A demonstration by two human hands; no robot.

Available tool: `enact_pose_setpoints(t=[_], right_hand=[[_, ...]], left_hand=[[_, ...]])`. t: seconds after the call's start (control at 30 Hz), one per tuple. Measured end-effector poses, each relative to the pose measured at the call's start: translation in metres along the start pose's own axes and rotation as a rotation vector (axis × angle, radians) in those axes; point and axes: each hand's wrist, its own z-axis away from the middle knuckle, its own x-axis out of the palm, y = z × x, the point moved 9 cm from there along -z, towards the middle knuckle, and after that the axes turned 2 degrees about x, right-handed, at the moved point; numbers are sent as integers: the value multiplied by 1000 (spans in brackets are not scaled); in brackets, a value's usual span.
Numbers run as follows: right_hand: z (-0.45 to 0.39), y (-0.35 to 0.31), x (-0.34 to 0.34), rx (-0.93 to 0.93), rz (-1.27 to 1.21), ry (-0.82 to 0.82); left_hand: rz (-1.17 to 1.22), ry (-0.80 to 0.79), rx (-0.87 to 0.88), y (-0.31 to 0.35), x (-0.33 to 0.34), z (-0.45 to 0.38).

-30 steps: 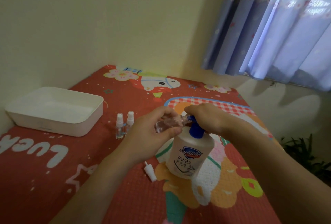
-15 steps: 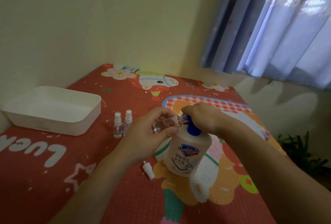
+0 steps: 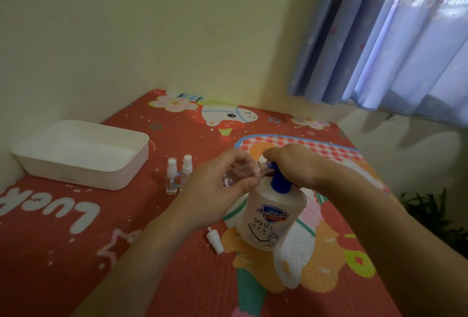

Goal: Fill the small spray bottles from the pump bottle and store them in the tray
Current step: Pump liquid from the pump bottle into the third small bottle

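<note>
A white pump bottle (image 3: 272, 218) with a blue pump stands upright in the middle of the red mat. My right hand (image 3: 293, 164) rests on top of the blue pump head and covers it. My left hand (image 3: 215, 190) holds a small clear spray bottle (image 3: 240, 173) tilted on its side, its open neck against the pump's nozzle. The bottle's white spray cap (image 3: 215, 242) lies on the mat in front of the pump bottle. Two capped small spray bottles (image 3: 178, 176) stand side by side to the left. A white tray (image 3: 121, 177) sits at the far left with nothing visible inside it.
The red cartoon-print mat (image 3: 76, 253) covers the surface, which meets the yellow wall at the back and left. Blue curtains (image 3: 392, 38) hang at the upper right. A green plant (image 3: 435, 213) stands past the mat's right edge.
The hands keep their hold on the small bottle and the pump head. The view has shifted slightly; nothing else on the mat has moved.
</note>
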Motion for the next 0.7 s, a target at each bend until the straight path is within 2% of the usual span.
enact_pose_setpoints(t=[0.13,0.33,0.5,0.63,0.7], right_hand=[[-3,-3,1,-43,127,53],[-4,-2,3,-44,148,40],[-1,5,2,77,-73,-7],[6,10,-3,159,-437,-125],[6,15,0,210,-478,-157]], left_hand=[[-6,7,-17,-11,3,1],[19,30,-23,-13,3,2],[6,14,-15,-9,1,1],[4,9,15,1,-3,-5],[14,0,21,5,-3,-5]])
